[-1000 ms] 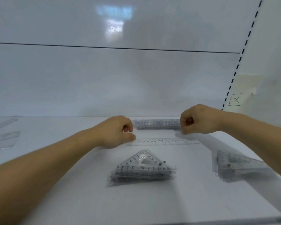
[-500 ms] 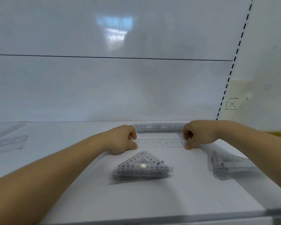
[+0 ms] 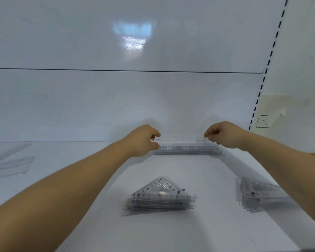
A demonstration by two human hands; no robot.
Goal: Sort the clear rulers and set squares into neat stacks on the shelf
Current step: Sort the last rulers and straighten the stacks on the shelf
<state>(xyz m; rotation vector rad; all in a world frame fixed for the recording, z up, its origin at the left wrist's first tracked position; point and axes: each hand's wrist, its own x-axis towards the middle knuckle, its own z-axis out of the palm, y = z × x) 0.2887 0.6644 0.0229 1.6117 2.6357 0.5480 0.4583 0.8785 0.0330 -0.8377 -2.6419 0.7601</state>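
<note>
Holding a clear ruler (image 3: 182, 140) level, left hand (image 3: 141, 140) and right hand (image 3: 225, 134) each pinching one end | ruler directly over the ruler stack (image 3: 187, 150) at the back of the shelf (image 3: 198, 230), contact unclear | triangular set-square stack (image 3: 160, 197) front centre | second set-square stack (image 3: 256, 195) at right | loose clear rulers (image 3: 9, 166) far left

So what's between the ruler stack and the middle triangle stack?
Nothing: only bare white shelf separates the ruler stack from the triangle stack, as the head view shows.
</note>
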